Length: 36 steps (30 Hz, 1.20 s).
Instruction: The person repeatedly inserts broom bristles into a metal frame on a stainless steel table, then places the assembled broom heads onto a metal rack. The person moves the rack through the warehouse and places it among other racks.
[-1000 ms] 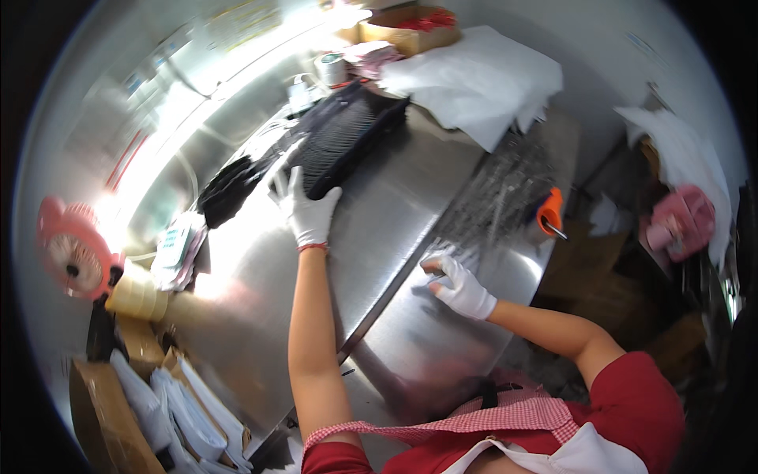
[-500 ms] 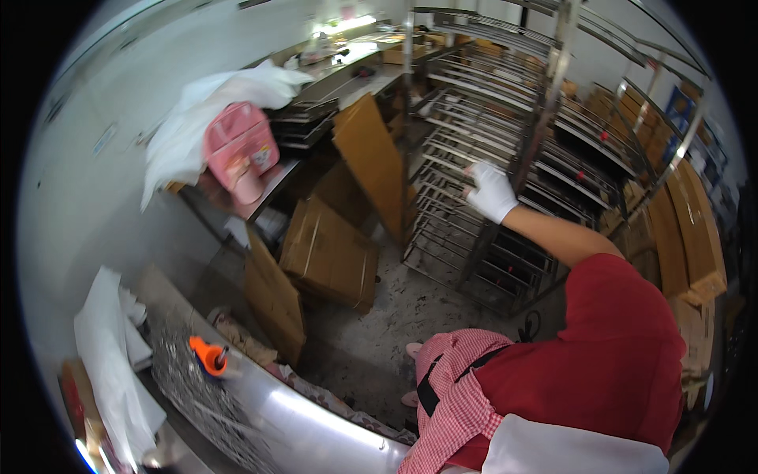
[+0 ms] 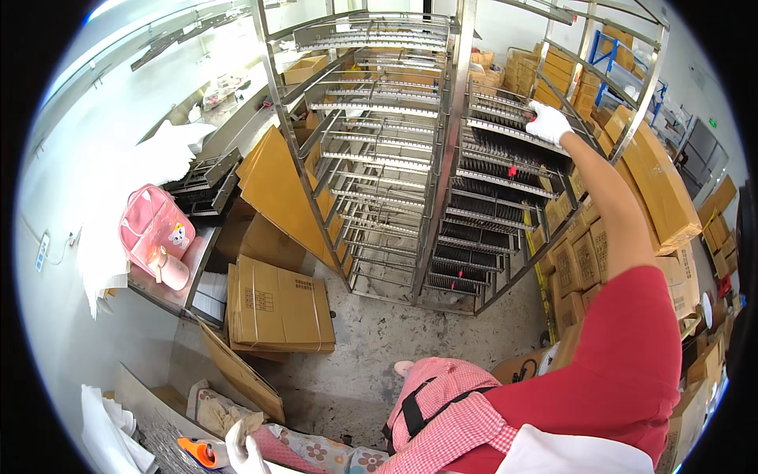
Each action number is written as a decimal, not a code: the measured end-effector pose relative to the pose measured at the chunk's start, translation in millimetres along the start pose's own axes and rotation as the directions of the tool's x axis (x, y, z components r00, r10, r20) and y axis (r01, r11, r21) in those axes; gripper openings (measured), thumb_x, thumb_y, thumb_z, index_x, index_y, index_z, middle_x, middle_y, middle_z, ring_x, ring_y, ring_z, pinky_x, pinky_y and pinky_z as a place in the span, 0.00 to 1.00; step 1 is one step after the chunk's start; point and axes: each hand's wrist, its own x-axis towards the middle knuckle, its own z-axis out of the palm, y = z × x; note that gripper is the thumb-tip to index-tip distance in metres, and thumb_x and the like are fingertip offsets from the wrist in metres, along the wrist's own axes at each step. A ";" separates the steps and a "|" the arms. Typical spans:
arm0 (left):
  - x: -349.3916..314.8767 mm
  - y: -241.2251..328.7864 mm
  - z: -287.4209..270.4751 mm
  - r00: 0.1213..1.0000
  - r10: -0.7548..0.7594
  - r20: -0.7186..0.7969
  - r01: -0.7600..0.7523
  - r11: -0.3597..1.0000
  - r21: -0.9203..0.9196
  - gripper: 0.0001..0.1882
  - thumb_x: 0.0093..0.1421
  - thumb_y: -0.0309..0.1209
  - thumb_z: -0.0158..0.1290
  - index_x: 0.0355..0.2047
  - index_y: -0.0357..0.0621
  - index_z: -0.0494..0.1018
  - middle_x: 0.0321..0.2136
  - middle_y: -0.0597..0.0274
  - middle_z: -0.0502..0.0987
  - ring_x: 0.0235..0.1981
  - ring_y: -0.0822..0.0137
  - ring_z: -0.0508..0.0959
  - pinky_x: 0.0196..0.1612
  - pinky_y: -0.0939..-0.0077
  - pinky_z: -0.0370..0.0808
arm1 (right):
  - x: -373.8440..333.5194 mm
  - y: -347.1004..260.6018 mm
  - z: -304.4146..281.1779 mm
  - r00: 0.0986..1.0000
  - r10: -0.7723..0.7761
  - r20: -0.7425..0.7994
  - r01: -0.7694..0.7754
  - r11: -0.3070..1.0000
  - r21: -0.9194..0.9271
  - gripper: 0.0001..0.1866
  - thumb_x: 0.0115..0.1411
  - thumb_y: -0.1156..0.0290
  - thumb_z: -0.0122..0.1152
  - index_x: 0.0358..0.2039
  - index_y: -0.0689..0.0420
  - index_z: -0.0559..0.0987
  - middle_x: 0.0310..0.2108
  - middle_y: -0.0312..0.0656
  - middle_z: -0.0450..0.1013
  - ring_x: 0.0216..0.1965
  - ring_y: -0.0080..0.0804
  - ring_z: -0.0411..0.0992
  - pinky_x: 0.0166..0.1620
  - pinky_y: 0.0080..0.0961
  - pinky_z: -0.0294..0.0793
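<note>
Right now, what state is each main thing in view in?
Right hand: gloved, raised at the right rack, grip unclear.
Left hand: gloved, low beside the orange tool, grip unclear.
Right rack: upright, loaded with dark pieces.
Cardboard boxes: folded flat, strapped.
Pink bag: upright on table.
Pink bottle: beside the bag.

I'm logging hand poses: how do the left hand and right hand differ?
The right hand is up at the metal rack; the left hand is low, near the orange tool. The lower edge crops the left hand; the right hand lies well inside the picture. Both wear white gloves.
</note>
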 end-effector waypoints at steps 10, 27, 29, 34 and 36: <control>-14.4 4.7 16.3 0.993 -0.100 0.065 0.109 0.983 -0.146 0.19 0.60 0.22 0.52 0.53 0.38 0.72 0.46 0.55 0.76 0.48 0.63 0.75 0.54 0.72 0.70 | -261.0 -62.7 -58.4 0.901 -0.416 0.121 0.315 0.821 0.476 0.11 0.40 0.79 0.57 0.28 0.57 0.74 0.24 0.41 0.68 0.26 0.34 0.67 0.33 0.30 0.68; -201.8 74.3 -28.6 0.337 0.221 -0.915 0.049 0.967 0.252 0.59 0.30 0.32 0.65 0.63 0.24 0.51 0.39 0.43 0.67 0.42 0.48 0.67 0.47 0.59 0.67 | -502.2 -473.1 -205.6 -0.704 -0.195 -0.682 0.380 -0.916 -0.130 0.17 0.39 0.61 0.64 0.32 0.52 0.81 0.33 0.36 0.73 0.42 0.35 0.72 0.48 0.38 0.66; -250.7 75.1 -34.9 0.130 0.225 -0.966 0.273 0.928 0.253 0.60 0.27 0.34 0.68 0.62 0.22 0.52 0.39 0.44 0.66 0.41 0.49 0.67 0.45 0.60 0.67 | -516.3 -471.7 -241.5 -0.621 -0.060 -0.781 0.494 -0.804 -0.331 0.32 0.58 0.33 0.49 0.47 0.48 0.79 0.52 0.40 0.69 0.57 0.41 0.65 0.61 0.48 0.54; -363.6 59.5 -24.7 -0.362 0.580 -0.730 0.844 0.536 0.008 0.74 0.23 0.44 0.76 0.63 0.18 0.44 0.49 0.42 0.59 0.48 0.50 0.64 0.50 0.55 0.65 | -621.8 -496.8 -324.2 -0.439 -0.098 -0.893 -0.099 -0.983 0.157 0.23 0.63 0.53 0.56 0.50 0.57 0.79 0.43 0.44 0.76 0.46 0.35 0.72 0.50 0.28 0.70; -394.1 43.4 -24.6 -0.385 0.701 -0.601 0.918 0.356 -0.173 0.76 0.25 0.45 0.76 0.65 0.20 0.39 0.55 0.37 0.55 0.55 0.44 0.61 0.56 0.49 0.62 | -681.2 -478.8 -337.6 -0.507 -0.086 -0.857 -0.425 -0.841 0.336 0.16 0.60 0.61 0.60 0.46 0.54 0.82 0.35 0.44 0.80 0.37 0.30 0.77 0.44 0.25 0.74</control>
